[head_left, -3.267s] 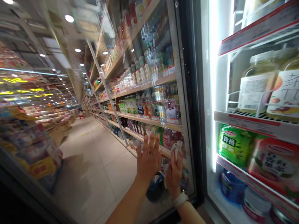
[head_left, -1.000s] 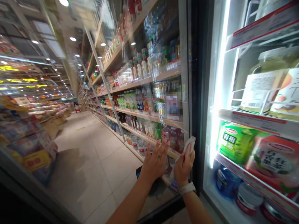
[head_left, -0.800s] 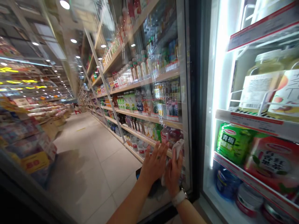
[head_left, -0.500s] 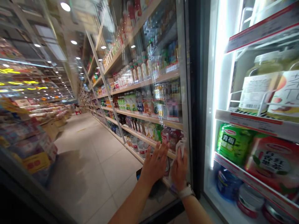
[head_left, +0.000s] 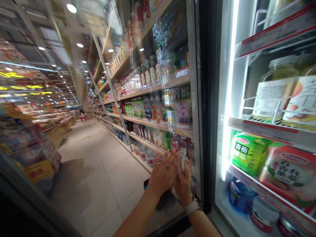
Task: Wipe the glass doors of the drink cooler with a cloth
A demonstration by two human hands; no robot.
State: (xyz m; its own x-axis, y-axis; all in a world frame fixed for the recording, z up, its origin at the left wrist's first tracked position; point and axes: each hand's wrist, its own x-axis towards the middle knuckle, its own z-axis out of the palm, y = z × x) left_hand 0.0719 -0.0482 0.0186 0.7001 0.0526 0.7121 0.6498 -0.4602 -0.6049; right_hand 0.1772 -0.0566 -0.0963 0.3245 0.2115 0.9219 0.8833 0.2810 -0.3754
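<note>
Grasping a white cloth (head_left: pixel 182 157), right hand (head_left: pixel 183 184) has it at the glass door (head_left: pixel 194 118), near the lower corner by the lit cooler (head_left: pixel 268 130). Cloth's visible length points upward. Left hand (head_left: pixel 162 174) flat, unclenched, crowding it. Drink shelves (head_left: pixel 158 125) show in the pane; tiled floor (head_left: pixel 98 161) runs off.

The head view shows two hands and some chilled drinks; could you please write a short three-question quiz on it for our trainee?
1. Which hand holds the pale cloth?
2. True or false: the left hand is clenched in a fist.
3. Directly beside the green drink pack is a pack of which colour? A yellow; B red; C black.

Key: 1. The right hand. 2. False; the left hand's fingers are stretched out. 3. B.
</note>
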